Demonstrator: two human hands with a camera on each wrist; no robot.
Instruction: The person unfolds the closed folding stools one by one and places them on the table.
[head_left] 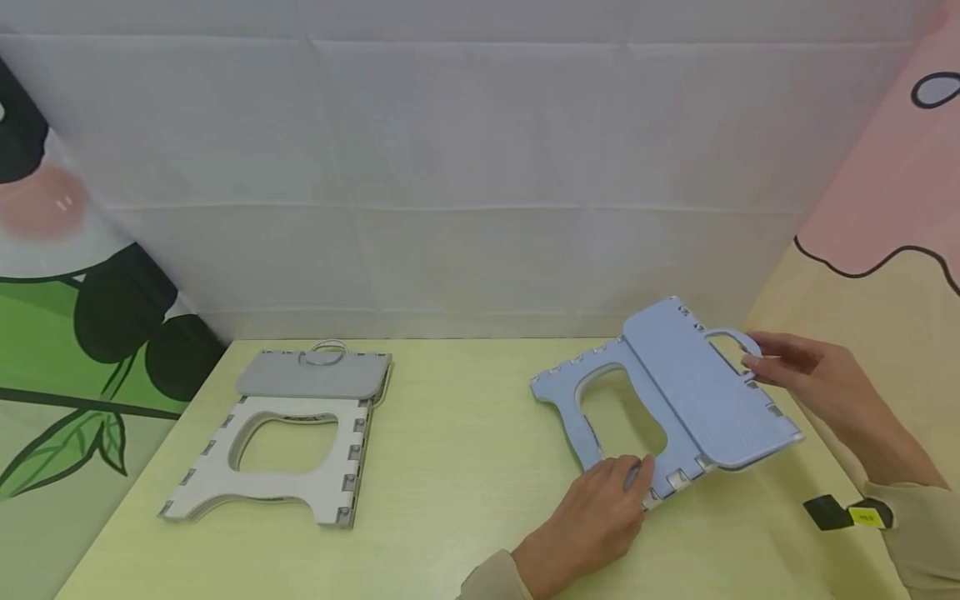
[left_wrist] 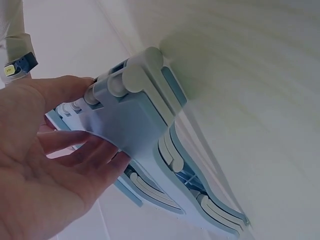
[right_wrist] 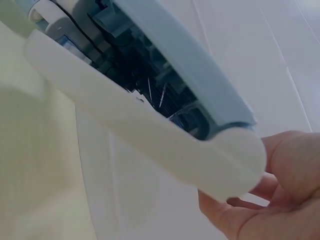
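A light-blue folding step stool [head_left: 675, 383], folded flat, is held tilted over the right side of the table. My left hand [head_left: 592, 517] grips its near lower edge; in the left wrist view, the thumb lies on one side of the hinged edge and the fingers [left_wrist: 105, 160] on the other. At the far right, my right hand [head_left: 832, 383] pinches the loop handle [head_left: 735, 337] between thumb and fingers. The right wrist view shows the stool's white side panel [right_wrist: 145, 130] and its hollow, dark inside, with part of that hand behind the panel's end.
A second folded step stool, white and grey [head_left: 315, 475], lies flat on the left of the pale yellow table [head_left: 442, 467]. White cloth [head_left: 465, 167] hangs behind the table. Printed panels stand at both sides.
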